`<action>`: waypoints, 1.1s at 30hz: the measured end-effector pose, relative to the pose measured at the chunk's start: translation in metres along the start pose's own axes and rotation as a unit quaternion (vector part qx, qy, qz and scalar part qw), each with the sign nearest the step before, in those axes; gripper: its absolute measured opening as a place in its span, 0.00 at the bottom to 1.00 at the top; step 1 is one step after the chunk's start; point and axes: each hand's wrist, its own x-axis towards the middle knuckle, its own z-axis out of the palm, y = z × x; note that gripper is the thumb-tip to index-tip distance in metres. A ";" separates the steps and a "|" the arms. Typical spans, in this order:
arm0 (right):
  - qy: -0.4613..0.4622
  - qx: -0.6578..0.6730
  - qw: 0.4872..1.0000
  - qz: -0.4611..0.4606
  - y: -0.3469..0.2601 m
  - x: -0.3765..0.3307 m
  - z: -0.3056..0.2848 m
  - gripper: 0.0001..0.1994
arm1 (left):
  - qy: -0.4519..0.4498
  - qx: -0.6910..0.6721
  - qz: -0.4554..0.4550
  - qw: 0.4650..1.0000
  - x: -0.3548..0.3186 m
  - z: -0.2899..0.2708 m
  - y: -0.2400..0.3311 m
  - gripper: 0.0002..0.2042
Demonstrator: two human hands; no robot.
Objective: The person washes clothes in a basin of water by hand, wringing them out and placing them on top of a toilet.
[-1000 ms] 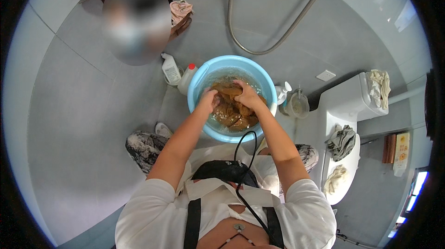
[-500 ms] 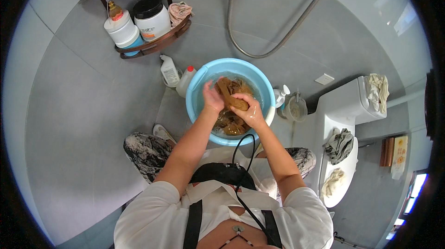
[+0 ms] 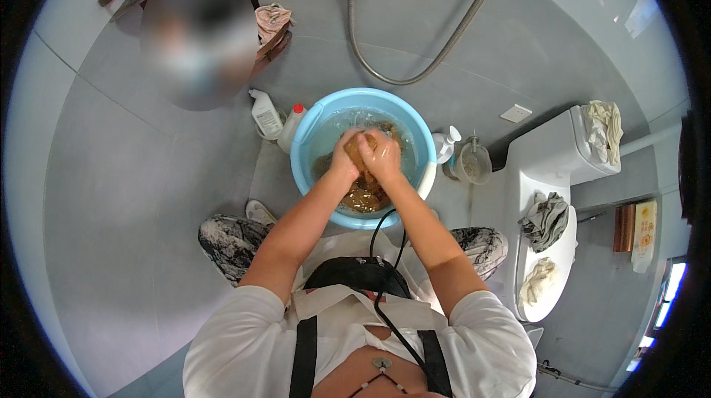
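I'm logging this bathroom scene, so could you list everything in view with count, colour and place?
basin: 1, light blue, on the floor ahead of the knees, holding water
cloth: 1, brown, in the basin, part bunched between both hands
bottles: 2, white, one with a red cap, left of the basin
pump bottle: 1, white, right of the basin
jar: 1, clear, beside the pump bottle
hose: 1, metal, looping down the wall
toilet: 1, white, at right
rags: 3, grey and cream, on the toilet
rack: 1, dark, upper left, with a pink cloth
left hand: gripping the cloth
right hand: gripping the cloth
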 end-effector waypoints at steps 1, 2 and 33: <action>-0.012 -0.023 0.999 0.033 0.011 0.002 0.001 0.14 | 0.043 0.044 0.006 0.998 -0.002 0.002 -0.004 0.09; -0.025 -0.044 0.997 0.065 0.017 0.006 -0.002 0.15 | 0.086 0.088 0.015 0.992 -0.005 0.006 -0.004 0.10; -0.322 0.179 0.923 0.112 0.017 0.026 -0.026 0.22 | 0.215 0.178 -0.046 0.959 0.017 -0.051 0.035 0.21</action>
